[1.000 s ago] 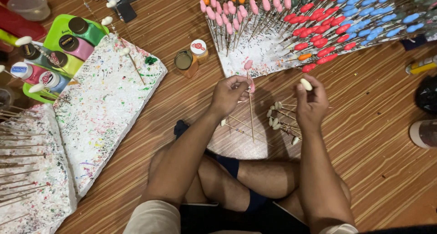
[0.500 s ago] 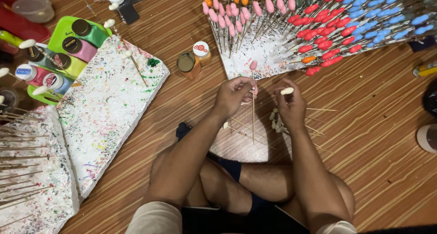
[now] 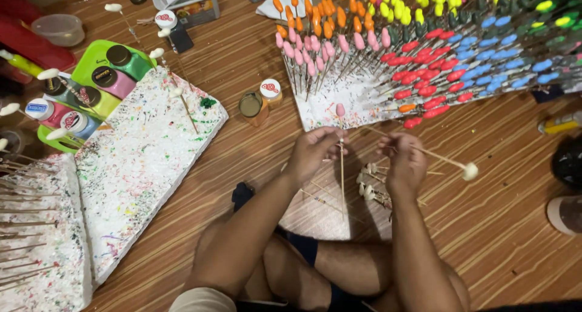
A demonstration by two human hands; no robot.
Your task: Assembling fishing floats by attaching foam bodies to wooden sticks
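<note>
I sit cross-legged on a wooden floor. My left hand (image 3: 312,151) pinches a thin wooden stick (image 3: 342,178) that stands upright, and a pink tip (image 3: 340,110) shows just above its fingers. My right hand (image 3: 405,163) holds another stick slanting down to the right, ending in a white unpainted tip (image 3: 470,171). Between my hands and knees lies a small heap of white-tipped sticks (image 3: 368,187). Just beyond my hands is a white foam board (image 3: 330,109) stuck with several rows of pink, orange, red, blue and yellow painted sticks (image 3: 424,63).
A paint-speckled white foam slab (image 3: 145,166) lies at the left, beside a green tray of paint bottles (image 3: 91,84). Two small paint jars (image 3: 259,98) stand near the board. A yellow tube (image 3: 561,125) and a dark shoe (image 3: 570,160) lie at the right edge.
My right hand has swung the white-tipped stick from upright above the fingers to slanting out toward the right. The left hand keeps its upright stick in about the same place.
</note>
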